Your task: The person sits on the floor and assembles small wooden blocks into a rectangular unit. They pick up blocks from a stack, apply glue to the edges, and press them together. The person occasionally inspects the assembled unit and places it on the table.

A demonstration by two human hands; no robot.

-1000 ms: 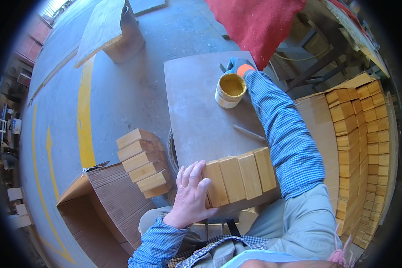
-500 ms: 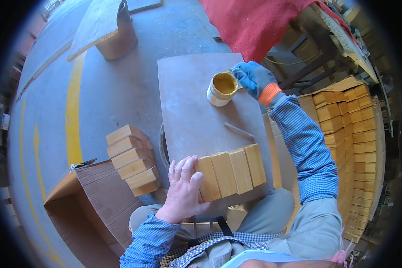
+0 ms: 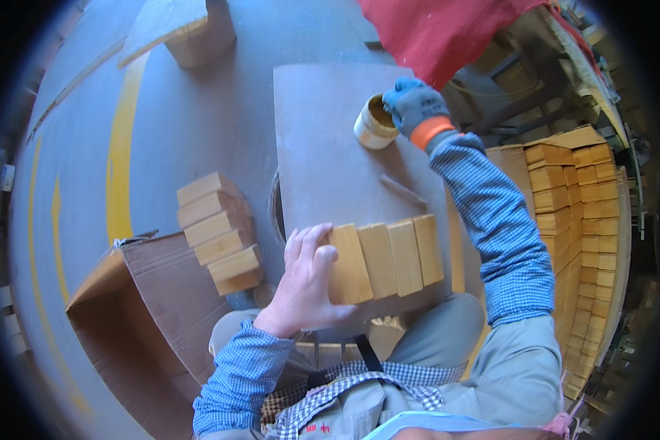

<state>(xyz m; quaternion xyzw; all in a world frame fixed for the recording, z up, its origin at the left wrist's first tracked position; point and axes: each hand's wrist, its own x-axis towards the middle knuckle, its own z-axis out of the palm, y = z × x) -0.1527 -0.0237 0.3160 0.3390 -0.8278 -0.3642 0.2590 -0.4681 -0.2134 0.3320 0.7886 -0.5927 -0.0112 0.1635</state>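
Note:
My bare left hand [image 3: 304, 282] is closed around the left end of a row of pale wooden blocks [image 3: 390, 258], fingers at the far end of the leftmost block and thumb at its near end. The blocks lean side by side at the near edge of a flat board [image 3: 315, 161]. My right hand [image 3: 416, 106], in a blue-grey glove with an orange cuff, is at the mouth of a white pot [image 3: 374, 133]. Its fingers are bent together over the rim, and whatever they hold is hidden. Yellowish-brown stuff coats the pot's inside.
A thin stick [image 3: 402, 189] lies on the board. More blocks [image 3: 216, 227] are stacked left of it, beside an open cardboard box [image 3: 172, 293]. At right, a large carton [image 3: 614, 242] holds rows of blocks. Red cloth [image 3: 447, 33] hangs at the far right.
My right hand has moved from beside the pot to over its mouth. The pot looks tilted towards the glove. My left hand stays at the block row. The view has shifted slightly.

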